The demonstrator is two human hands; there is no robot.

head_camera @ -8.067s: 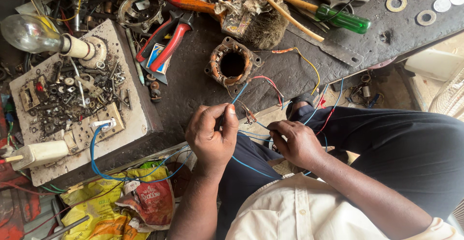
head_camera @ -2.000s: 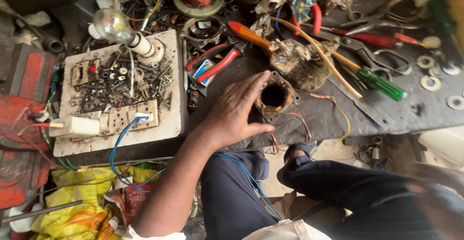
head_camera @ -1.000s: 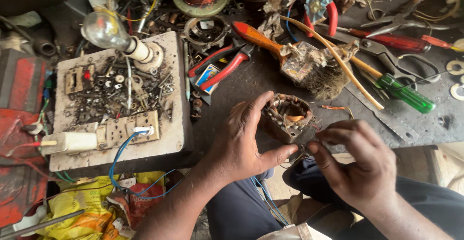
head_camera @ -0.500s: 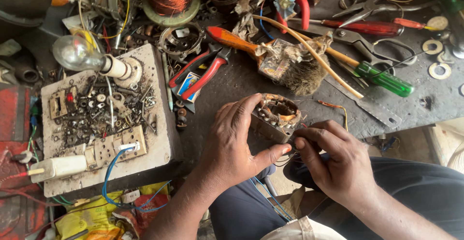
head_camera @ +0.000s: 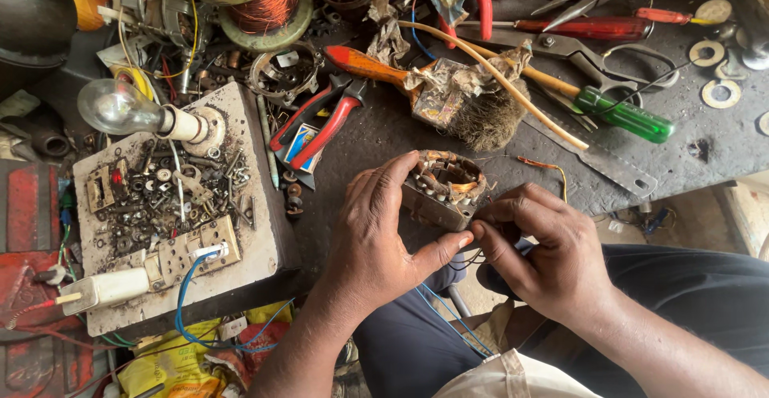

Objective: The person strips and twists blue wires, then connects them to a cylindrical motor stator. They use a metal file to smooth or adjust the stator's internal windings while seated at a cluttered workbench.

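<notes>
Item: small motor stator [head_camera: 443, 186] with copper windings, at the near edge of your workbench [head_camera: 689, 138], tilted toward you. Your left hand [head_camera: 383, 242] grasps its near side; half a second ago it gripped likewise. Your right hand [head_camera: 548, 251] has closed in slightly, fingertips pinching thin wires at its lower edge. Nearby: red-handled pliers [head_camera: 320, 118], green screwdriver [head_camera: 621, 114], bulb board [head_camera: 172, 206].

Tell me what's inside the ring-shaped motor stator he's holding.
Inside the stator: copper-brown wire windings around a dark hollow core. The left hand and right hand cover its lower side; the bottom can't be seen.
</notes>
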